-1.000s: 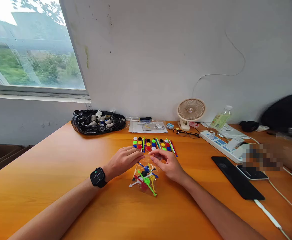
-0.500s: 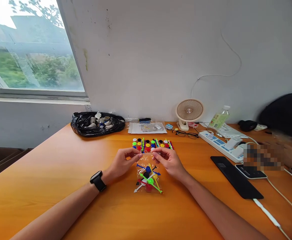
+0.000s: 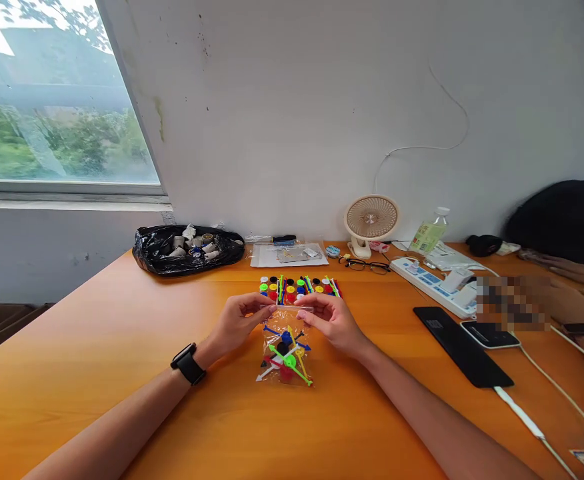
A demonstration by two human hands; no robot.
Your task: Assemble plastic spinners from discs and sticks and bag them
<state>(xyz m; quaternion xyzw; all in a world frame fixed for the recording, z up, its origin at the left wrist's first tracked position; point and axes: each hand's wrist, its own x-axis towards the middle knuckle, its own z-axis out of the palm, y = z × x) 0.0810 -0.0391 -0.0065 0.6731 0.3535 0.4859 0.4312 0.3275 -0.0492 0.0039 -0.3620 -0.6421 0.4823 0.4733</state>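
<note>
Near the lower middle of the frame, a clear plastic bag (image 3: pixel 281 321) is held between two bare hands, its top edge toward the upper part of the picture and its contents toward the bottom. The left hand (image 3: pixel 235 327) grips that edge near its left end between thumb and forefinger; the right hand (image 3: pixel 336 325) pinches it near the right end in the same way, the other fingers loosely bent. Inside, a green arrow (image 3: pixel 290 361), a blue arrow (image 3: pixel 286 337), a white arrow (image 3: pixel 266 374) and a yellow arrow (image 3: pixel 299 360) lie crossed over one another with some round pieces. Whether the bag's lower edge touches the desk (image 3: pixel 182 427) I cannot tell.

To handle this edge well, I would hold both pinches level and draw the film gently taut, so that it does not pucker between the thumbs. Light pressure should do; a hard tug could stretch thin film. The arrow points look likely to snag or poke the sides, so the contents are best left low, clear of the edge.

Just beyond the fingertips, at the centre of the frame, sit coloured discs (image 3: pixel 291 291) and arrow bundles (image 3: pixel 281 288), which the knuckles could easily nudge
</note>
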